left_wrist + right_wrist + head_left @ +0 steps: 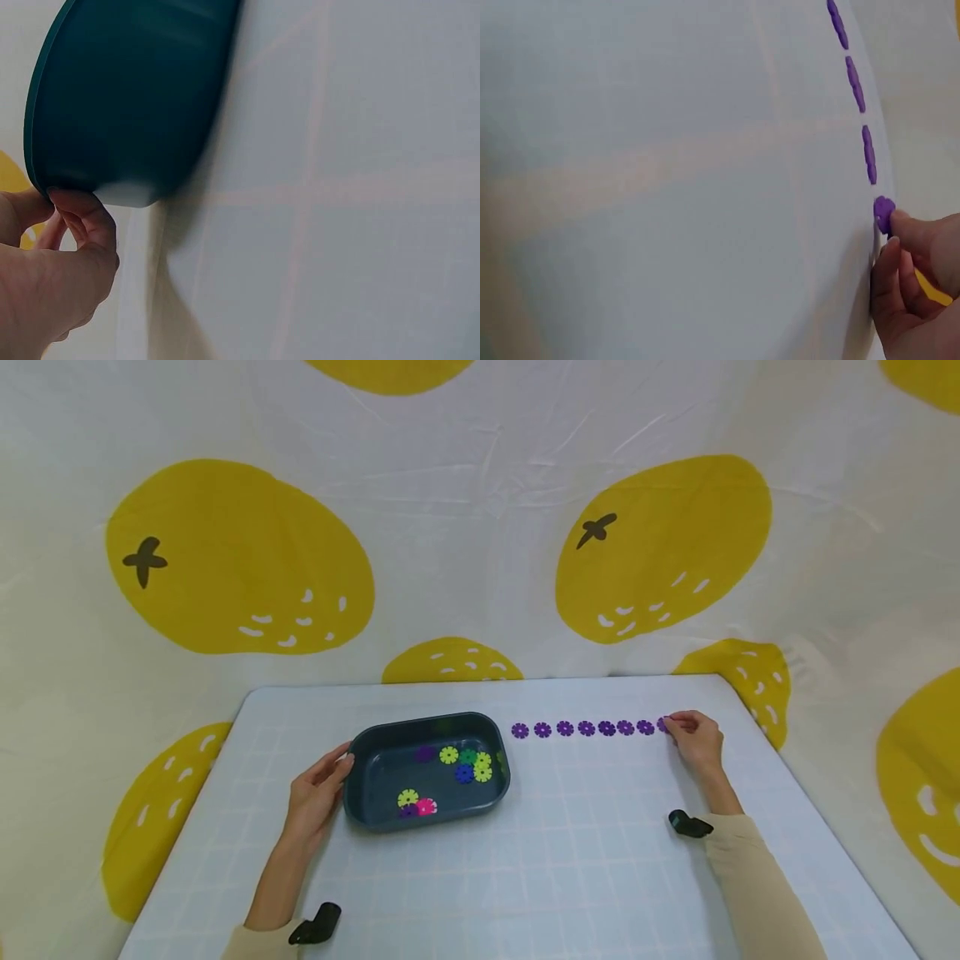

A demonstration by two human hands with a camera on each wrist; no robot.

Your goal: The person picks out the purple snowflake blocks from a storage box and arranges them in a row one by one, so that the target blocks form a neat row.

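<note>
My left hand (313,797) grips the left rim of a dark teal tray (375,820), thumb on top and fingers beneath, as the left wrist view shows too. Inside the tray lie several flower-shaped plastic discs: yellow (448,755), green (468,756), blue (464,773), pink (426,807) and purple (426,753). To the tray's right, several purple discs (587,728) form a straight row along the far part of the table. At the row's right end my right hand (697,743) pinches a purple disc (883,214) between thumb and finger, tilted up off the flat.
A pale checked cloth covers the table (570,877). Behind it hangs a white curtain (465,543) printed with large yellow fruit. Dark wrist cameras sit at the left cuff (317,925) and the right cuff (690,824).
</note>
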